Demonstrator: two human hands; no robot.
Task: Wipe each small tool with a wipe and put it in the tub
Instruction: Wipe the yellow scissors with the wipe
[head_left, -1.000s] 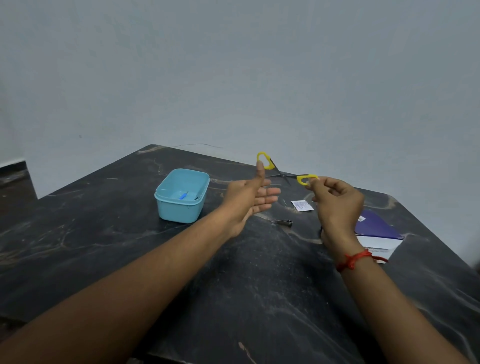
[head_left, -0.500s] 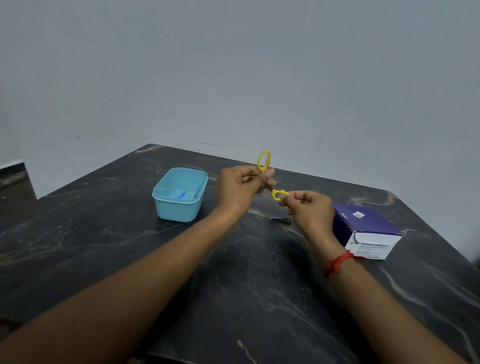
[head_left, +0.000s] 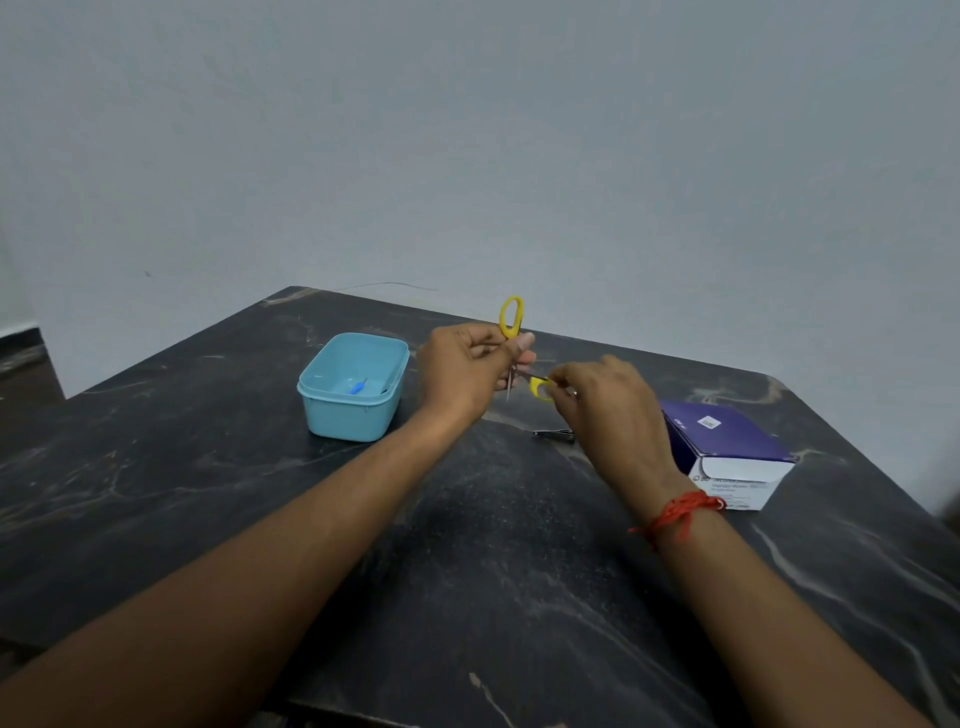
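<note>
Right wrist carries a red thread (head_left: 675, 514). Both hands hold the scissors (head_left: 535, 387) above the dark table (head_left: 467, 571), clear of its surface. The left hand (head_left: 462, 369) curls round the upper yellow loop. The right hand (head_left: 608, 405) pinches the lower loop. The blades stand parted, one tip pointing down. No wipe is visible in either hand.

Risk: the exposed tip sits close to the left fingers, so a slip while closing or wiping could nick skin. A loose pinch could drop the tool.

A metal clipper (head_left: 555, 435) lies on the table near the right hand. The purple box (head_left: 727, 441) at right is closed, contents hidden. The teal tub (head_left: 348, 415) to the left holds one small blue tool (head_left: 358, 387).
</note>
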